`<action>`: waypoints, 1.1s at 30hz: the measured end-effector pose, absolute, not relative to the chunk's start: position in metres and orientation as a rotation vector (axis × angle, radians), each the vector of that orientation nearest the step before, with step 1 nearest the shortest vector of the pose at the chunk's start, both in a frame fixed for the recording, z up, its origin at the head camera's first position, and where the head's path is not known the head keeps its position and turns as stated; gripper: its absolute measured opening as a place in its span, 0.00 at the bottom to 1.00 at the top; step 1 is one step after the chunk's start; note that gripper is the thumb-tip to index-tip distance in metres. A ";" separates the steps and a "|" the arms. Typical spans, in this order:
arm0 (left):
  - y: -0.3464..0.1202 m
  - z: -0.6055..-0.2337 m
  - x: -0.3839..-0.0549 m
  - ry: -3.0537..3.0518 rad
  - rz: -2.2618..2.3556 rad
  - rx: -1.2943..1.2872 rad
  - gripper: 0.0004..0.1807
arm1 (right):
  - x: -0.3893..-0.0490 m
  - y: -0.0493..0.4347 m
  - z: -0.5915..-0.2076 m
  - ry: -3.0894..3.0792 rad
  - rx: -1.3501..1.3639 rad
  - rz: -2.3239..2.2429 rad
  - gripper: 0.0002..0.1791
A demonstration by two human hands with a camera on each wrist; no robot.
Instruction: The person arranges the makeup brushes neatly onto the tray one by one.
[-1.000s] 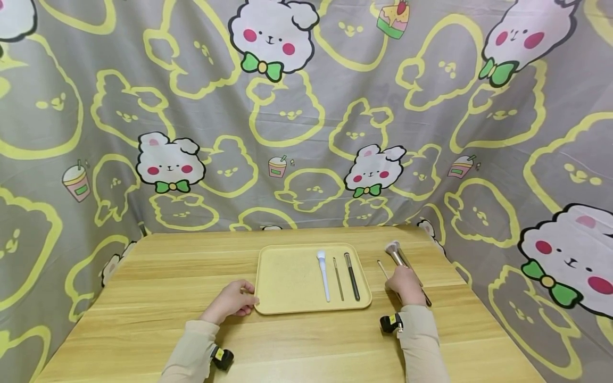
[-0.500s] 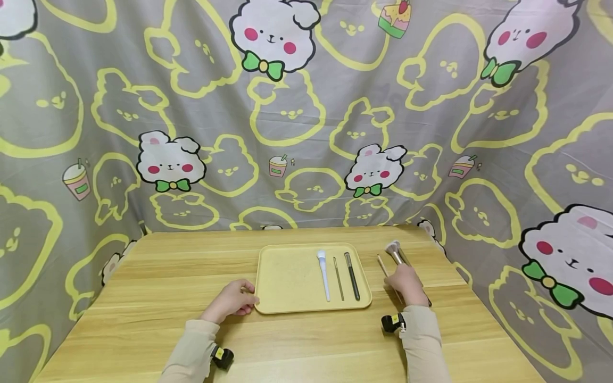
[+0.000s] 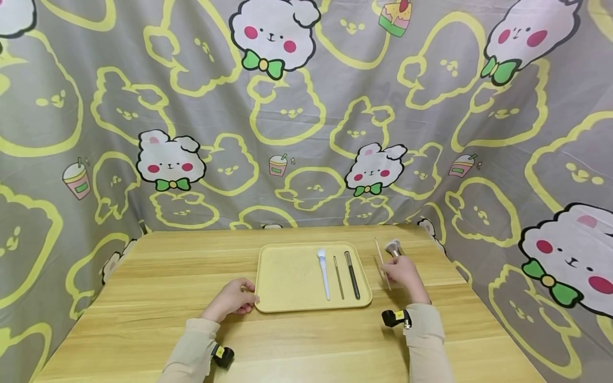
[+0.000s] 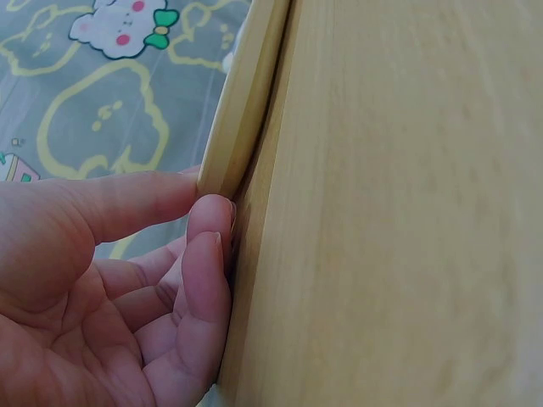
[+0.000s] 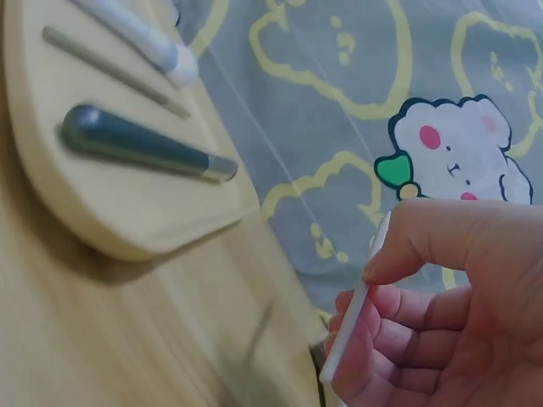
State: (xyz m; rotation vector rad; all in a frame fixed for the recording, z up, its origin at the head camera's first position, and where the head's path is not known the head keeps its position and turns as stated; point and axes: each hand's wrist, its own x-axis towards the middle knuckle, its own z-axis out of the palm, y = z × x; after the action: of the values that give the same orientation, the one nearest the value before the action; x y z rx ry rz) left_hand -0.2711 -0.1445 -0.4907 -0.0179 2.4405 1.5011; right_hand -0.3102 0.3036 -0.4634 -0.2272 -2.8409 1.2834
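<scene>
My right hand (image 3: 404, 274) pinches a thin pale makeup brush (image 5: 349, 331) between thumb and fingers, lifted just right of the yellow tray (image 3: 287, 276). At the tray's near left corner, my left hand (image 3: 233, 299) holds the rim; the left wrist view shows thumb and curled fingertips against its edge. Three brushes lie side by side on the tray: a white fluffy brush (image 3: 325, 279), a thin brown brush (image 3: 339, 279) and a black-handled brush (image 3: 353, 277). Past my right hand lies a fluffy brush with a silver ferrule (image 3: 394, 248), its handle hidden by the hand.
A wooden table (image 3: 158, 282) carries everything. Close by the silver-ferruled brush is another dark brush (image 3: 401, 248), mostly covered by my right hand. A grey patterned cloth (image 3: 306, 159) hangs behind the table and at both sides.
My right hand has picked up the thin pale brush from the table, raising it and shifting slightly away and left. My left hand has stayed at the tray's corner.
</scene>
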 end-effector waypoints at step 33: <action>-0.145 -0.492 -0.274 2.385 1.530 -0.031 0.16 | -0.319 0.207 -0.439 -2.737 -0.101 1.489 0.05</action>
State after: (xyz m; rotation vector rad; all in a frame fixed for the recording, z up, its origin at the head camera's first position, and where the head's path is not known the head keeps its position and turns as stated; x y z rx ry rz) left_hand -0.2743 -0.1453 -0.4917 -0.0307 2.3852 1.5298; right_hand -0.3189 0.2073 -0.4394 -0.1012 -2.7368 1.4887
